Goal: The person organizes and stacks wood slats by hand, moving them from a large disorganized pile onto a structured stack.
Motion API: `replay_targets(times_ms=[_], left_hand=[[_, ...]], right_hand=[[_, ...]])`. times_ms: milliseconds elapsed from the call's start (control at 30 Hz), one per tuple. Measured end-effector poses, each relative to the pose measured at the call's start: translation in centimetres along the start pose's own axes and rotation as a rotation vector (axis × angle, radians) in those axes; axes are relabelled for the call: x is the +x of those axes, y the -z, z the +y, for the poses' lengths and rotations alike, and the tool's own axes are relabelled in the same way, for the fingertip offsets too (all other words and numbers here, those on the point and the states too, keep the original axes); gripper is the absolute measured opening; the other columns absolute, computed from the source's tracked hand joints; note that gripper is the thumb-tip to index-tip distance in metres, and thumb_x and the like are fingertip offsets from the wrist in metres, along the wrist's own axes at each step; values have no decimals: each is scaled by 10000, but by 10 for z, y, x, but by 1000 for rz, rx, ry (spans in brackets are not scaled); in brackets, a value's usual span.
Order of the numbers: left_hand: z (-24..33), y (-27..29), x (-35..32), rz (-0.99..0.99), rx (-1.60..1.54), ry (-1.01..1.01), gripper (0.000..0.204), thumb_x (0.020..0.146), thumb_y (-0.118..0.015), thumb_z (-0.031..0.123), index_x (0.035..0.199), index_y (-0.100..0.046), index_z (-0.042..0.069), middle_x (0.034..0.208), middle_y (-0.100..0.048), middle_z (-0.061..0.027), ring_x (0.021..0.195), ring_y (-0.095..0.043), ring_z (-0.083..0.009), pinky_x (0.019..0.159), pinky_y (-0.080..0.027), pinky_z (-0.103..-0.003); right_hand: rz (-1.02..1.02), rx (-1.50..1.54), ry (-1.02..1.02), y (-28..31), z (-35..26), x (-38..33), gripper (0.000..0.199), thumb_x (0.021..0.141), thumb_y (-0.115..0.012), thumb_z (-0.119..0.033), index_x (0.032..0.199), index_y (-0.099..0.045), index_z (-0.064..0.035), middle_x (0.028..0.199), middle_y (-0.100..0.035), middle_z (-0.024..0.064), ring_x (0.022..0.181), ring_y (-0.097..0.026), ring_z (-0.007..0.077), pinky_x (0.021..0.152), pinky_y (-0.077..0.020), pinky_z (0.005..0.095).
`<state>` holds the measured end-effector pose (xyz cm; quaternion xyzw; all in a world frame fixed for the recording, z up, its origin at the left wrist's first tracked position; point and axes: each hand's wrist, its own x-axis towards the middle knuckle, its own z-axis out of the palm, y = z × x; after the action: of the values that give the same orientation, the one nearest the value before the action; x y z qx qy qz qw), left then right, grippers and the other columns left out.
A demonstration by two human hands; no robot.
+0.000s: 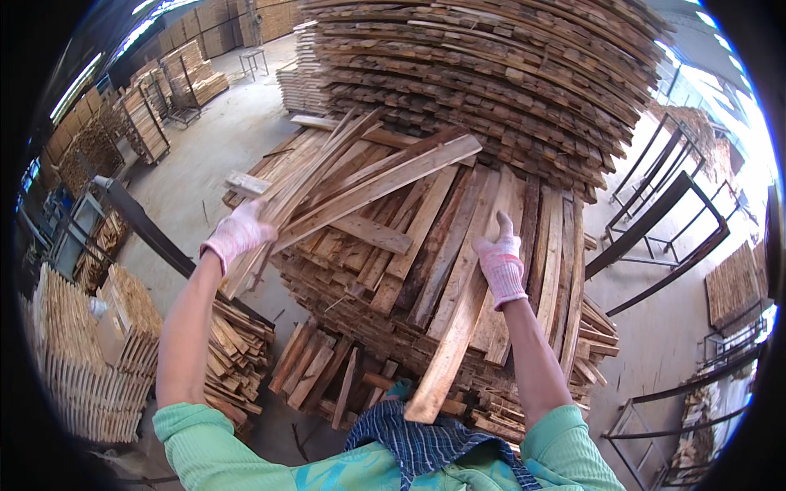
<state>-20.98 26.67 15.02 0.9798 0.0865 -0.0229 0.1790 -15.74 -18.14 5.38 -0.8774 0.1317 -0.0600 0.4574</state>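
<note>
A striped dark-blue cloth apron (417, 434) is nearest. The pink-gloved right hand (501, 260) is at a long pale wooden board (450, 352), grip unclear; the left hand (239, 233), likewise gloved, clasps tan wooden slats (299, 188) over a layered plank pile (446, 237). Beyond: a taller brown board stack (491, 74), grey floor (188, 188).

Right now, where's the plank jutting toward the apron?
Head view, slightly right of centre: the plank runs from beside the right hand toward the striped apron.

Sheaf of thin, rough brown planks (301, 186), partly blurred, held diagonally over the left side of the wood pile (352, 313); one long light-brown board (449, 353) lies lengthwise farther right, near end jutting past the pile's front edge.
</note>
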Motion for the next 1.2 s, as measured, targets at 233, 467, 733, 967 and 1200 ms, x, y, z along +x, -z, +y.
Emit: replay_targets(times_ms=[233, 467, 733, 967, 1200], left_hand=[[48, 6, -37, -74, -938, 30, 949, 680, -888, 216, 1462, -432, -67, 1183, -645, -203, 816, -667, -231, 666, -591, -322], [116, -95, -100, -170, -834, -304, 770, 869, -802, 222, 1413, -301, 7, 1232, -515, -171, 1115, -566, -248, 930, -546, -346], [160, -196, -113, -265, -432, -370, 1009, 913, -679, 565, 1532, -223, -88, 1527, -357, -322, 1342, -485, -407, 1152, -379, -444], [169, -103, -7, -70, 2, -598, 643, 935, -610, 539, 1265, -556, -10, 1170, -633, -259, 1118, -631, -345, 983, -508, -467], [128, -114, 115, 45, 381, -369, 738, 842, -735, 380, 1488, -426, 203, 1399, -527, -213, 1335, -497, -397, 1087, -410, -546]], right_hand=[[38, 652, 318, -43, -42, -10, 754, 826, -699, -55, 1514, -393, -9, 1505, -457, 198, 1338, -494, 307, 1088, -428, 354], [-363, 1220, -24, -67, -92, 7, 532, 910, -664, -151, 1407, -499, -59, 1078, -625, 55, 933, -602, 173, 829, -514, 305], [-498, 963, -71, -72, -8, 30, 487, 902, -666, -50, 1349, -476, -90, 959, -662, 88, 806, -690, 229, 664, -620, 391], [-651, 875, -76, 38, -41, 4, 694, 892, -702, -55, 1494, -360, -104, 968, -649, 113, 761, -698, 246, 682, -634, 407], [-558, 675, -73, 118, -39, -6, 882, 848, -737, -7, 1582, -274, -166, 1080, -627, 129, 835, -706, 236, 693, -626, 405]])
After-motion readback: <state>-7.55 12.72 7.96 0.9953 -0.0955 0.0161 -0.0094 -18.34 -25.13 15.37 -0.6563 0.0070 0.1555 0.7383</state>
